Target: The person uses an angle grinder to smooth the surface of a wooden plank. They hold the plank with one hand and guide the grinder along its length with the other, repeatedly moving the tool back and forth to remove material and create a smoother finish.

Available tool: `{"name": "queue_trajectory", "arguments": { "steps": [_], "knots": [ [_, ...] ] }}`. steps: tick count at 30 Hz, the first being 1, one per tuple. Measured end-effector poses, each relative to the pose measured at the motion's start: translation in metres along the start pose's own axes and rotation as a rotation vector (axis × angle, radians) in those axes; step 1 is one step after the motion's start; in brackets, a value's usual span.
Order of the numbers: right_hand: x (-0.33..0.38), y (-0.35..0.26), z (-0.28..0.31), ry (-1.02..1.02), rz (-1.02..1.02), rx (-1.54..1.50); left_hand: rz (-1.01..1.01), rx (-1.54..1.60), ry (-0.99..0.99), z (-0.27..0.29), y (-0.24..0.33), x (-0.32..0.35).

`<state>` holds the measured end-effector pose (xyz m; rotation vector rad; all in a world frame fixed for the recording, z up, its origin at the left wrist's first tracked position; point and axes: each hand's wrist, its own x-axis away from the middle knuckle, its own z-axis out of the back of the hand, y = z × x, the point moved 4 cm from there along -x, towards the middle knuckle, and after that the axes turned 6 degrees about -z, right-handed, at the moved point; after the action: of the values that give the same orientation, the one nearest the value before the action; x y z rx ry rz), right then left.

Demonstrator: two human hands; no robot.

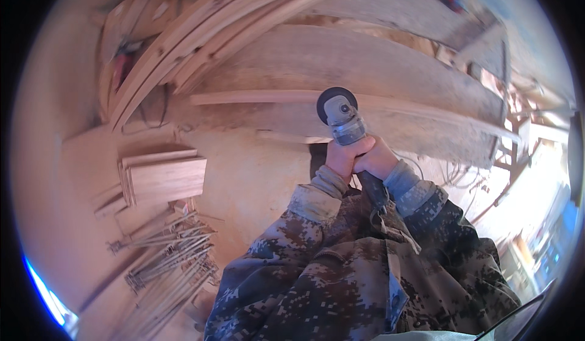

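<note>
Both hands, left hand (342,156) & right hand (376,158), fingers wrapped tight round angle grinder (342,120), its long axis pointing away from them, disc at wide plank (390,67) edge.

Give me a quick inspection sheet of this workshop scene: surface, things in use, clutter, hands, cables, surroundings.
Surface: wide dusty plank, with a thin strip lying across it.
Job's things: angle grinder, its disc at the plank's near edge.
Clutter: stacked boards; bundle of thin slats; curved strips leaning above.
Grippers: left hand and right hand both clamp the grinder's body.
Cables: a dark cord runs from the grinder toward the jacket.
Surroundings: sawdust-covered floor; bright daylight at right.
</note>
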<state>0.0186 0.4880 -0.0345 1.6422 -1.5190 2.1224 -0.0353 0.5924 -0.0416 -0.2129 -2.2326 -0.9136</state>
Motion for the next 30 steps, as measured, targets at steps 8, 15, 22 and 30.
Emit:
{"name": "queue_trajectory", "arguments": {
  "steps": [8, 15, 22, 30],
  "knots": [
    [-0.081, -0.081, -0.121, -0.134, -0.028, 0.198, -0.122, 0.265, 0.12, 0.116, 0.097, 0.002],
    [-0.13, -0.148, -0.212, -0.215, -0.03, 0.339, -0.211, 0.289, 0.169, 0.202, 0.173, 0.0],
    [-0.146, -0.176, -0.261, -0.249, -0.038, 0.395, -0.236, 0.298, 0.22, 0.235, 0.216, 0.013],
    [-0.137, -0.178, -0.265, -0.222, -0.042, 0.373, -0.18, 0.343, 0.199, 0.237, 0.22, 0.024]
  ]
}}
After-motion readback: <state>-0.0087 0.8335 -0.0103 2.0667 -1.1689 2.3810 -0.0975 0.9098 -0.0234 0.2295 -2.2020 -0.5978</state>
